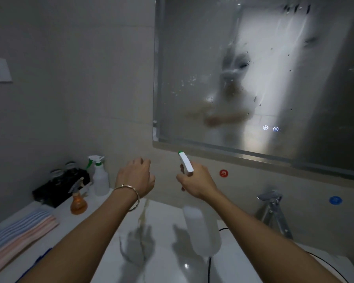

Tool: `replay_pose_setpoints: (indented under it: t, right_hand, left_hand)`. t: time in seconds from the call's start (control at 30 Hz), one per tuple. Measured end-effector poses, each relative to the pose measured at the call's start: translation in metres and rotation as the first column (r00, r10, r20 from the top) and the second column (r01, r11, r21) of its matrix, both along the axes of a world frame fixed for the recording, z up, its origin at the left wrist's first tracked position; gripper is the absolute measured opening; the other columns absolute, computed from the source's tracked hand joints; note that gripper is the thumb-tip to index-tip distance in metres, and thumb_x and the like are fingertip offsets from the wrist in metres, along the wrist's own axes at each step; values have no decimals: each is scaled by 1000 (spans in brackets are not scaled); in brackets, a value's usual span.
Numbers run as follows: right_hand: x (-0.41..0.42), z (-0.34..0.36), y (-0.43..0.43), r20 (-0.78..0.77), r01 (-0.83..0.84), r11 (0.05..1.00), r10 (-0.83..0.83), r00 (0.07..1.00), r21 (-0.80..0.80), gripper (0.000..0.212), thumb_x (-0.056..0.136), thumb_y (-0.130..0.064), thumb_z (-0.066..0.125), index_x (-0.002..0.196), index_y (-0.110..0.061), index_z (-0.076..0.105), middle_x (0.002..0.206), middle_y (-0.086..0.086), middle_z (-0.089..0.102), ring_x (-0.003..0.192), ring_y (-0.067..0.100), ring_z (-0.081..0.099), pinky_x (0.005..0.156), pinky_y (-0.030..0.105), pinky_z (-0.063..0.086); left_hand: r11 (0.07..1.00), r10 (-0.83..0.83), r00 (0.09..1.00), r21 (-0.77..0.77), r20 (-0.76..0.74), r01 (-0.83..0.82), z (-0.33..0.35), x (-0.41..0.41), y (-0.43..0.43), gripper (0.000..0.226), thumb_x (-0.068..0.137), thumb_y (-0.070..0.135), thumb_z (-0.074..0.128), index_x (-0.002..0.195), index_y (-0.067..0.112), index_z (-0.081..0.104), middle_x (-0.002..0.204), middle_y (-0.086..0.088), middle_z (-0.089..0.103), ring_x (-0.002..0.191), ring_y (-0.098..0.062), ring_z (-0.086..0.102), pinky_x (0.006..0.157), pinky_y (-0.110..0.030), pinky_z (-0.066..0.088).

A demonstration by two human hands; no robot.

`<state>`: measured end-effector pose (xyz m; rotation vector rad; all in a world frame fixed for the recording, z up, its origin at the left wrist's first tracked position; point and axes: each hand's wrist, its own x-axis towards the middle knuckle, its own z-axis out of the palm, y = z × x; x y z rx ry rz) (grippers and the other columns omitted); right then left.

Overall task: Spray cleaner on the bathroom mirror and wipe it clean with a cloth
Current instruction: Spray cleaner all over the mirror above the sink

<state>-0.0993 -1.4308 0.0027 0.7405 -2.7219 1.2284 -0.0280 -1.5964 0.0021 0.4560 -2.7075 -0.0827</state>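
Observation:
The bathroom mirror (253,74) hangs on the wall above the sink, fogged and dotted with droplets and streaks. My right hand (196,181) grips the neck of a white spray bottle (202,229); its green-tipped nozzle (185,161) points up toward the mirror's lower edge. My left hand (136,175), with a bracelet on the wrist, hovers beside it with fingers loosely curled and holds nothing. Folded striped cloths (18,233) lie on the counter at the far left.
A second white spray bottle (99,176) and a small orange spray bottle (78,202) stand on the left counter by a black box (57,186). A chrome faucet (274,209) rises at the right of the white sink (161,262). A black cable (209,266) runs over the sink.

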Motion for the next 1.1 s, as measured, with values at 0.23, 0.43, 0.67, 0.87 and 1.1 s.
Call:
replay_pose_setpoints:
  t: [0.23,0.43,0.67,0.87,1.1]
  right_hand:
    - [-2,5,-38,-8,2,1000,-2,1000,15,19,62,-34,50,68,-17,50,72,7,64,64,29,67,63,46,57]
    - [-1,47,-50,-69,8,997,-13,998,-75,17,69,-27,54,75,-11,53,72,7,65,60,24,68,58,39,57]
    - [2,114,-44,-355,66,997,-72,932,-28,13,79,-22,60,75,-11,53,73,3,54,68,24,47,57,28,30]
    - [-7,156,-28,-388,90,990,-127,913,-113,23,70,-32,55,80,-12,55,78,7,63,71,29,62,65,38,53]
    - [-9,201,-18,-470,119,987,-155,869,-107,27,65,-38,46,65,-12,51,68,9,64,65,30,67,61,46,56]
  left_hand:
    - [1000,-2,999,3,-32,2,5,4,-32,39,88,27,42,124,16,50,123,-7,50,111,-25,49,81,-35,45]
    - [999,-37,997,12,-64,38,26,-9,-39,42,89,29,42,129,18,47,128,-7,49,114,-27,49,88,-38,44]
    - [994,-109,970,-29,-219,105,94,-28,-22,38,88,27,44,124,16,50,125,-8,50,112,-30,50,84,-38,44]
    - [986,-161,928,-89,-337,139,155,-32,-11,36,88,26,44,122,15,51,123,-8,49,112,-30,49,83,-38,43]
    - [978,-192,899,-148,-394,144,196,-25,-5,37,87,25,44,122,15,51,124,-9,49,111,-31,50,83,-39,44]
